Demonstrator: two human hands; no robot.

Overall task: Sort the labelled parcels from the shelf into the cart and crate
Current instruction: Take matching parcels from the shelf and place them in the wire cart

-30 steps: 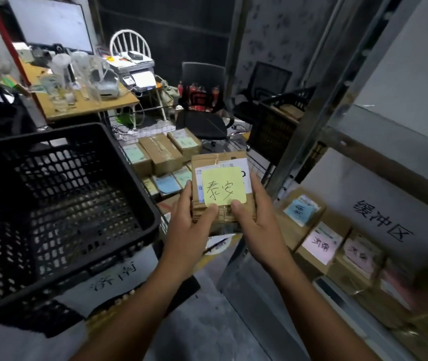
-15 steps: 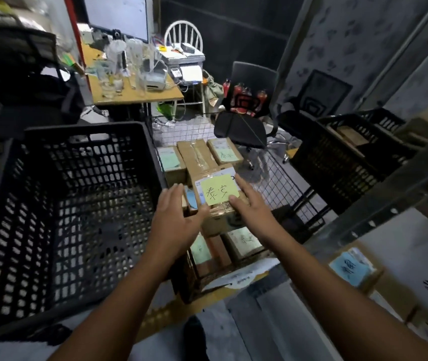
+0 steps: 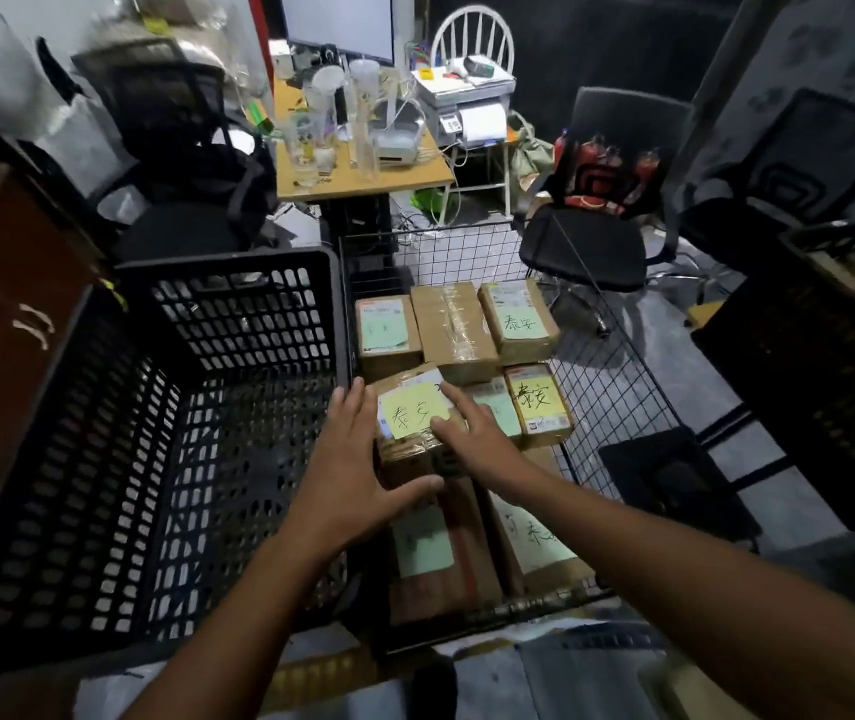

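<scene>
Here, in the head view, the left hand (image 3: pixel 347 459) and right hand (image 3: pixel 472 433) bracket the parcel (image 3: pixel 415 420) with the yellow note, fingers straight on both, pressing its side and top rather than curling round it; it lies inside the wire cart (image 3: pixel 617 387), atop other boxes, just beside the black crate (image 3: pixel 238 324); to finish well, it should probably be settled flat, label up, square with its neighbours, before the hands lift; counted, eight parcels show in the cart, this one included; one cart; two crates, the second crate (image 3: pixel 820 366) at the right.
</scene>
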